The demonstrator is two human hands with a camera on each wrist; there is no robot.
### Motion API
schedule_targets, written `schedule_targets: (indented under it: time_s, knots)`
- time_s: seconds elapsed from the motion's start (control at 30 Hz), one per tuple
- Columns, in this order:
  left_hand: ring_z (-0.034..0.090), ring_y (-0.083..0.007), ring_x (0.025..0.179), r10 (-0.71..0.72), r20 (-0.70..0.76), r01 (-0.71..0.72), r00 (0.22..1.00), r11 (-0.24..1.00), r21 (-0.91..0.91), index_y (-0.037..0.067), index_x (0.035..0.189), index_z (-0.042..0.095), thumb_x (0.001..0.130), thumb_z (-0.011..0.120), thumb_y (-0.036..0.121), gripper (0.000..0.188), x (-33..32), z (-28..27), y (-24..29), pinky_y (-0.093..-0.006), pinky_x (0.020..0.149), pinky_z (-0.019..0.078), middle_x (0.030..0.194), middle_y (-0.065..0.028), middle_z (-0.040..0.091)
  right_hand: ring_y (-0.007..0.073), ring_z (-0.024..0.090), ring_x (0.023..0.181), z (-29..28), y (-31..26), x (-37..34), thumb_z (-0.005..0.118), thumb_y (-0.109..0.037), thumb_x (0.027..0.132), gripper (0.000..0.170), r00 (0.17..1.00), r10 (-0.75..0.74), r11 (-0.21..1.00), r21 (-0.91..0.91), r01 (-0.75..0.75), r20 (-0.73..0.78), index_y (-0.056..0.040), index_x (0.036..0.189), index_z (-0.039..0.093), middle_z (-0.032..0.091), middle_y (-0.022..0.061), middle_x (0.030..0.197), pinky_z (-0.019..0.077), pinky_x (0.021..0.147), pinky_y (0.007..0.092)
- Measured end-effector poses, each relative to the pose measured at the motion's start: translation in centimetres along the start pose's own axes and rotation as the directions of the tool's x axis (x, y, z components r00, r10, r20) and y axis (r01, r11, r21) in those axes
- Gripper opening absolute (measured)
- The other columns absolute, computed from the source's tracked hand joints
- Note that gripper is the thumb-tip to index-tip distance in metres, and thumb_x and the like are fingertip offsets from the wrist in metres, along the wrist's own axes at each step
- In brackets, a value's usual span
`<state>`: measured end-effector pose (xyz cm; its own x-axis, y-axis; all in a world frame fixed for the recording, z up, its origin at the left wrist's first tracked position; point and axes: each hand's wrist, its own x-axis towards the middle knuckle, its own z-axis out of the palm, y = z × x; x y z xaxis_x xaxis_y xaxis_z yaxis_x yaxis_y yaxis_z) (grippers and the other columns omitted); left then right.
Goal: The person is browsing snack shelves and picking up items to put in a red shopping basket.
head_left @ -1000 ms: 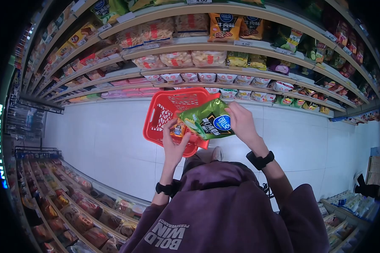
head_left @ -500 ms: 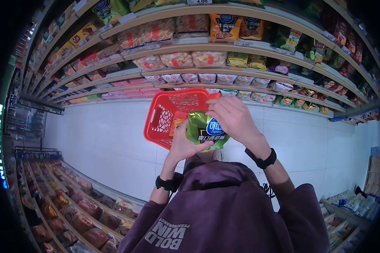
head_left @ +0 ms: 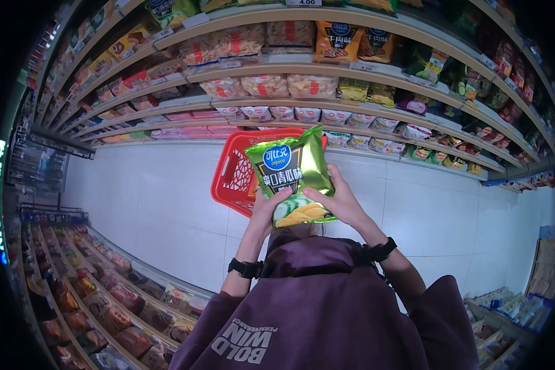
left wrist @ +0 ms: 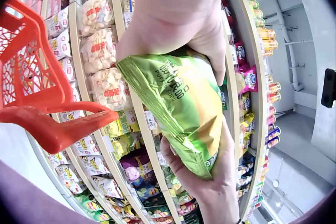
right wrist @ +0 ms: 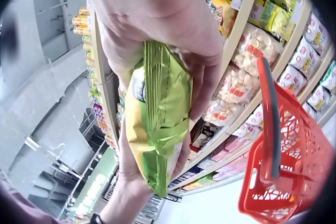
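Two hands, left [head_left: 264,213] and right [head_left: 346,206], pinch the green bag [head_left: 290,176], thumbs in front. Likely light, slippery, crushable; I'd grip edges gently.

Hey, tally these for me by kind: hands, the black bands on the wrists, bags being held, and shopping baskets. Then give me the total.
Hands, left hand and right hand: 2
Black wristbands: 2
Held bags, one green snack bag: 1
Red shopping basket: 1
Total: 6
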<state>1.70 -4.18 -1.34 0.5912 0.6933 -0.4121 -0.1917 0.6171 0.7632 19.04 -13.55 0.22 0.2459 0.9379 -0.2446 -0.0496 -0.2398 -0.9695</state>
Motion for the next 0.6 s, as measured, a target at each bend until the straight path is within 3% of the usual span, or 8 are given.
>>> schedule_targets:
  time_s: [0.07,0.17,0.23,0.33,0.37,0.47,0.57,0.6]
  knots:
    - [0.063,-0.0185,0.097,-0.01,0.062,0.01,0.998,1.0,0.01,0.002,0.126,0.046,0.074,0.076,0.002,0.059,-0.1,-0.4,0.1,-0.0324,0.083,0.0537,0.111,-0.0103,0.062,0.0222,0.06,0.106,-0.2,0.5,0.3,0.072,-0.035,0.083,0.069,1.0,0.006,1.0,0.016,-0.006,0.0,-0.0011,0.13,0.034,0.061,0.0186,0.115,0.0469,0.089,0.0331]
    - [0.063,-0.0178,0.098,0.1,0.114,-0.124,0.988,0.967,0.224,0.001,0.123,0.048,0.074,0.075,0.003,0.055,0.1,-0.6,-0.2,-0.0328,0.086,0.0526,0.111,-0.0096,0.062,0.0245,0.061,0.105,-0.3,1.7,0.8,0.071,-0.033,0.084,0.068,0.998,-0.06,0.998,-0.026,0.059,-0.037,-0.0006,0.131,0.034,0.059,0.0201,0.118,0.0469,0.09,0.0353]
    - [0.063,-0.0175,0.097,0.183,0.001,-0.174,0.983,0.933,0.315,0.001,0.122,0.048,0.07,0.078,0.002,0.06,0.3,-0.3,-0.3,-0.0321,0.085,0.0526,0.111,-0.0094,0.063,0.0263,0.06,0.107,0.0,2.4,1.0,0.07,-0.031,0.085,0.066,0.983,-0.151,0.986,-0.08,0.144,-0.1,-0.0005,0.132,0.034,0.057,0.0207,0.121,0.047,0.09,0.0373]
    - [0.064,-0.0163,0.093,0.408,-0.099,-0.324,0.908,0.83,0.454,0.0,0.12,0.048,0.067,0.082,0.003,0.063,0.5,1.0,0.3,-0.0302,0.082,0.0525,0.107,-0.0088,0.064,0.0295,0.055,0.115,-0.1,0.7,0.0,0.069,-0.027,0.086,0.063,0.898,-0.405,0.852,-0.427,0.303,-0.173,-0.0005,0.132,0.036,0.052,0.0208,0.128,0.0472,0.09,0.04]
    - [0.064,-0.0159,0.093,0.474,-0.117,-0.369,0.873,0.798,0.477,0.0,0.12,0.047,0.067,0.083,0.003,0.064,0.8,1.1,0.2,-0.03,0.082,0.0524,0.107,-0.009,0.063,0.0301,0.049,0.124,-0.1,-0.3,-0.4,0.069,-0.025,0.086,0.062,0.923,-0.364,0.875,-0.387,0.292,-0.126,-0.0013,0.134,0.038,0.047,0.0197,0.134,0.0456,0.095,0.0406]
    - [0.061,-0.0169,0.097,0.571,-0.093,-0.446,0.816,0.723,0.528,-0.001,0.124,0.045,0.073,0.078,0.008,0.061,0.2,1.7,0.3,-0.031,0.084,0.05,0.113,-0.0117,0.06,0.0317,0.046,0.127,1.7,-1.9,-1.3,0.07,-0.026,0.085,0.064,0.951,-0.308,0.937,-0.184,0.299,-0.026,-0.0017,0.135,0.038,0.046,0.0204,0.135,0.0417,0.101,0.0405]
    - [0.057,-0.0208,0.108,0.612,0.019,-0.534,0.791,0.674,0.511,0.0,0.13,0.044,0.085,0.065,0.017,0.053,-0.6,2.2,0.4,-0.0343,0.09,0.0463,0.118,-0.0146,0.057,0.0327,0.046,0.127,2.7,-2.1,-1.5,0.072,-0.029,0.083,0.08,0.929,-0.365,0.908,-0.248,0.338,-0.07,0.0004,0.141,0.025,0.044,0.0244,0.135,0.0433,0.1,0.0399]
    - [0.057,-0.0218,0.109,0.616,0.059,-0.538,0.785,0.632,0.558,-0.001,0.126,0.05,0.086,0.061,0.015,0.045,-1.2,2.9,1.2,-0.0347,0.09,0.0459,0.12,-0.0138,0.057,0.0329,0.046,0.127,2.8,-2.1,-1.4,0.072,-0.03,0.082,0.083,0.916,-0.389,0.9,-0.252,0.356,-0.097,0.0012,0.141,0.022,0.043,0.0252,0.135,0.0442,0.099,0.0395]
